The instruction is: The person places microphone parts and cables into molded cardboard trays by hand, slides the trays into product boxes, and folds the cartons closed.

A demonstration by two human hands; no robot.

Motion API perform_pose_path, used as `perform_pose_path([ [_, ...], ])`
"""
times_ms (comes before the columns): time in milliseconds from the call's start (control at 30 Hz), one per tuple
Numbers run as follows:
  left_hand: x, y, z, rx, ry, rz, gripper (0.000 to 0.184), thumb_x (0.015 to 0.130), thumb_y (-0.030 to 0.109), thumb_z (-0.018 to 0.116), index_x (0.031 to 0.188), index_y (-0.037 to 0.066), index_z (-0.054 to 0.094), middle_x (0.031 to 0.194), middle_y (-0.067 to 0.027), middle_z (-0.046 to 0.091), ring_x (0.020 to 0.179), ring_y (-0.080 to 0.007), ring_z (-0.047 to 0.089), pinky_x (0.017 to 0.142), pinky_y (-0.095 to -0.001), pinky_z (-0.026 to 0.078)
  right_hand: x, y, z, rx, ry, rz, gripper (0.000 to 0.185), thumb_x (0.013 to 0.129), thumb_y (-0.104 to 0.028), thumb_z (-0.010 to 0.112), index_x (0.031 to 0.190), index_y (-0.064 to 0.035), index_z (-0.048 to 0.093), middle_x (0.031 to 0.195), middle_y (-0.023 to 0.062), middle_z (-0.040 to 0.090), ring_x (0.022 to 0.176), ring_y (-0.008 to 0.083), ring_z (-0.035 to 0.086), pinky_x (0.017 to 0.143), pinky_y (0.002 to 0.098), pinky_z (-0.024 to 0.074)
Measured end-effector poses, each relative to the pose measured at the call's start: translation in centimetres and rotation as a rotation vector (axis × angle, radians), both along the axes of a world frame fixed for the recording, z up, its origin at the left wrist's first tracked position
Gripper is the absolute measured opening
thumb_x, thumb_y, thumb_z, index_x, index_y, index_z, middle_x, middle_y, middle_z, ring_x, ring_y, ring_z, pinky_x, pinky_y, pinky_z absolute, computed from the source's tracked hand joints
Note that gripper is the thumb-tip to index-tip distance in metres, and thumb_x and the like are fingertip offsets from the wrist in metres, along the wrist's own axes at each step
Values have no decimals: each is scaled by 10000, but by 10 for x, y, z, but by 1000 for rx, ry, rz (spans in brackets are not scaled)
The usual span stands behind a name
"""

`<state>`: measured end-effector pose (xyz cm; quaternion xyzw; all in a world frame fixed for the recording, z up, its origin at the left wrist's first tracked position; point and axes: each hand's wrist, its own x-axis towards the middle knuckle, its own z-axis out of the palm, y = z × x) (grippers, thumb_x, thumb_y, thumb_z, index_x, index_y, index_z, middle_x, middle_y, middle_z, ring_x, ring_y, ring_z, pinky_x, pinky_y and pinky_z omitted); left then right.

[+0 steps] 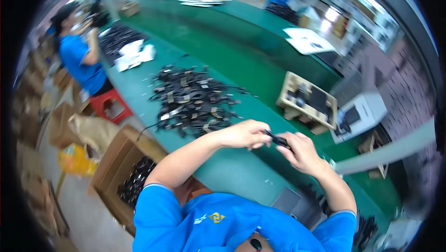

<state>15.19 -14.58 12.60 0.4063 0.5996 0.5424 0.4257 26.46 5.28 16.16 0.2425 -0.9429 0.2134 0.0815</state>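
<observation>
Across the center, a green counter [232, 168] runs diagonally; above it, both hands, left hand [301, 152] and right hand [248, 135], bend inward, closed around a black cable [278, 141]. Beyond lies a cable pile [193, 98]; at upper left, a person [81, 59].

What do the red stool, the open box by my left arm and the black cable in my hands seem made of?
Red stool: probably smooth moulded plastic, from its even, bright colour.
Open box: most likely matte cardboard, judging by its plain brown walls and flaps.
Black cable: seemingly plastic or rubber, with a slight sheen; blur hides which.
</observation>
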Motion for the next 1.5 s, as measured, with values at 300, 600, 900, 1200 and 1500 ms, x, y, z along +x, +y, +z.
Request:
perform_pose_path([
  [300,-47,110,-60,332,267,837,250,906,217,569,1041,17,506,990,-83,557,869,-155,560,710,-290,475,-42,76,34,-136,138,-712,227,875,-226,572,891,-6,520,697,190,593,655,371,595,588,418,444],
  [600,-55,165,-109,366,64,681,629,920,394,506,1387,26,298,1370,-219,368,1261,-326,389,1039,-383,318,-120,82,29,441,-150,-866,216,848,-206,553,916,-2,576,812,200,647,824,368,629,727,450,494],
  [900,-48,158,-97,348,51,628,663,907,419,513,1416,68,272,1413,-188,339,1283,-307,376,1044,-366,321,-155,62,15,1147,-135,-475,88,696,-139,640,746,-69,659,713,94,666,691,237,671,581,342,503],
  [1200,-43,158,-97,349,47,617,682,887,437,541,1416,92,281,1410,-167,354,1277,-300,388,1027,-363,347,-185,63,-1,1171,-295,-709,131,734,-171,643,833,-123,715,843,52,702,800,214,686,624,357,516],
  [1500,-39,167,-97,328,46,632,659,894,423,534,1411,91,295,1416,-154,360,1267,-288,407,1023,-345,351,-187,66,-9,620,-511,-1081,265,778,-168,608,1000,-42,675,1042,150,658,981,282,637,810,376,513],
])
